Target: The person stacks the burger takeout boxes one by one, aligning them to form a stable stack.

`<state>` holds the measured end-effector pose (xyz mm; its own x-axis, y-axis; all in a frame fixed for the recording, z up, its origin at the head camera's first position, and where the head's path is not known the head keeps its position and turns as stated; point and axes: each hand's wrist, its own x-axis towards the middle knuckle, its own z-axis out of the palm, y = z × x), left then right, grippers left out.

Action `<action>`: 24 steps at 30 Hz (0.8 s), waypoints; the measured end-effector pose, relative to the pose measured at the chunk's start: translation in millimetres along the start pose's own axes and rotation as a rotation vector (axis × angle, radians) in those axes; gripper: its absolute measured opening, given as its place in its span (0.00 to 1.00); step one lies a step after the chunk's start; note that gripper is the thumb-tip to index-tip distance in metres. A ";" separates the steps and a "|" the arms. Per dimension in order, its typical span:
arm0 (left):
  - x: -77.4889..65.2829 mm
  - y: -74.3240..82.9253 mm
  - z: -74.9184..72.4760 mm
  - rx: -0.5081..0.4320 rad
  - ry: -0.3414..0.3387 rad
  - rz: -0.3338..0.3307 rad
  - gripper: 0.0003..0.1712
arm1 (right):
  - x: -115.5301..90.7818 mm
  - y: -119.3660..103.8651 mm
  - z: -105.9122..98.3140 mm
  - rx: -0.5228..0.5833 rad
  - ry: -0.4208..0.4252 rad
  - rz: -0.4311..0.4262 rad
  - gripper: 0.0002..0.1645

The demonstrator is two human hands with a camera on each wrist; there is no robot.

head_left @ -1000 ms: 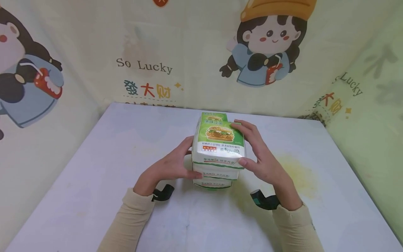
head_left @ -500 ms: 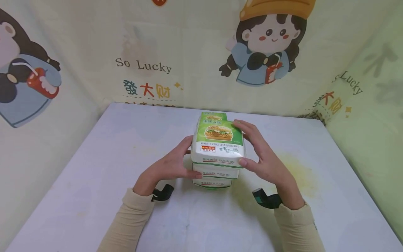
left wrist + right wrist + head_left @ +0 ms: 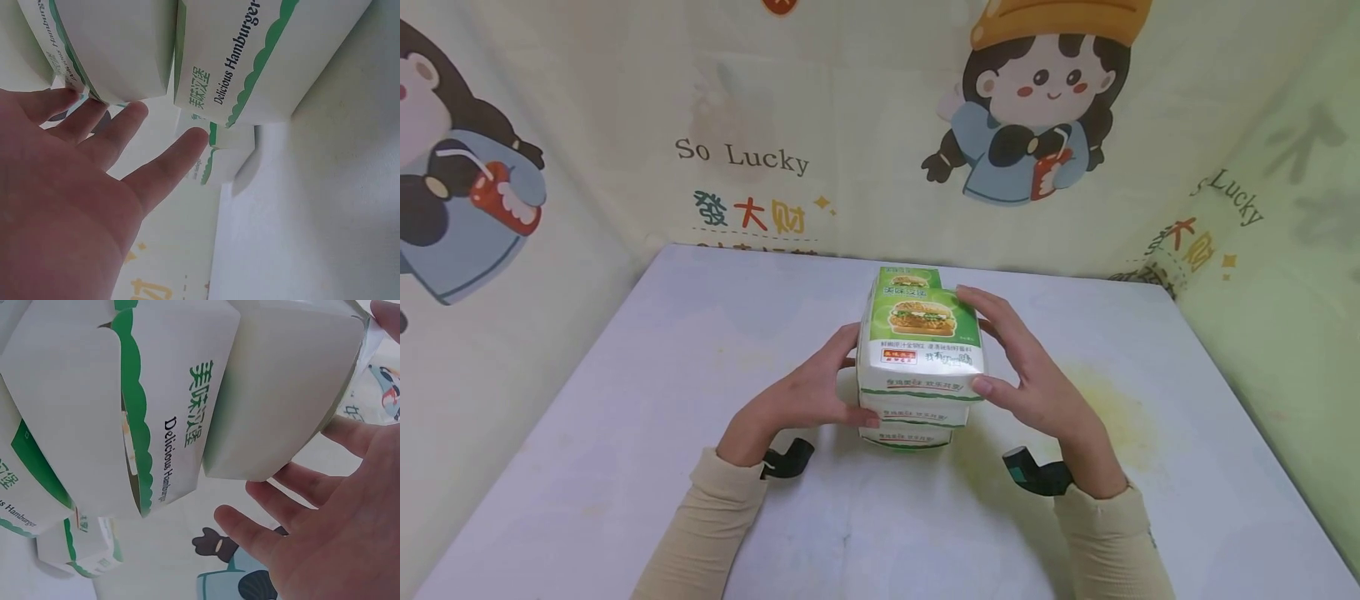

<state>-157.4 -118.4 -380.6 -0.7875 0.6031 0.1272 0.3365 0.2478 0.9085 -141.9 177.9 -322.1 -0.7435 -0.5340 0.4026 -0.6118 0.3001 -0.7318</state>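
Three white-and-green hamburger boxes stand stacked near the table's middle. The top hamburger box [image 3: 925,321] has a burger picture on its lid and juts to the right over the middle box [image 3: 928,414]. Under that sits the bottom box [image 3: 913,437]. My right hand [image 3: 1030,375] grips the top box, thumb at its front corner and fingers along its right side, their tips on its far edge in the right wrist view. My left hand [image 3: 805,392] holds the stack's left side, with its thumb across the front of the middle box and its fingers mostly hidden in the head view.
Another hamburger box [image 3: 906,277] stands behind the stack, also visible as a small box [image 3: 81,547] in the right wrist view. The white table [image 3: 647,400] backs onto a printed cloth [image 3: 850,125] with cartoon figures. Both wrists carry a black camera mount [image 3: 1037,475].
My right hand and forearm have moved very slightly to the right. The stack and my left hand stay almost where they were.
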 end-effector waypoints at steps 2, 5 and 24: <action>0.2 -0.3 0.1 0.003 0.000 -0.003 0.60 | 0.0 -0.8 -0.1 0.001 -0.001 -0.009 0.50; 0.5 -0.6 0.1 0.010 0.001 -0.007 0.60 | 0.0 -1.9 -0.5 0.005 -0.003 -0.020 0.51; 0.9 -0.3 1.2 0.018 0.026 -0.007 0.61 | -2.8 3.6 -3.5 -0.015 0.029 0.004 0.49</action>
<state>-157.6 -117.0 -381.3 -0.8028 0.5816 0.1314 0.3399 0.2653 0.9023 -143.0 183.3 -323.9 -0.7530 -0.5101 0.4157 -0.6129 0.3140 -0.7251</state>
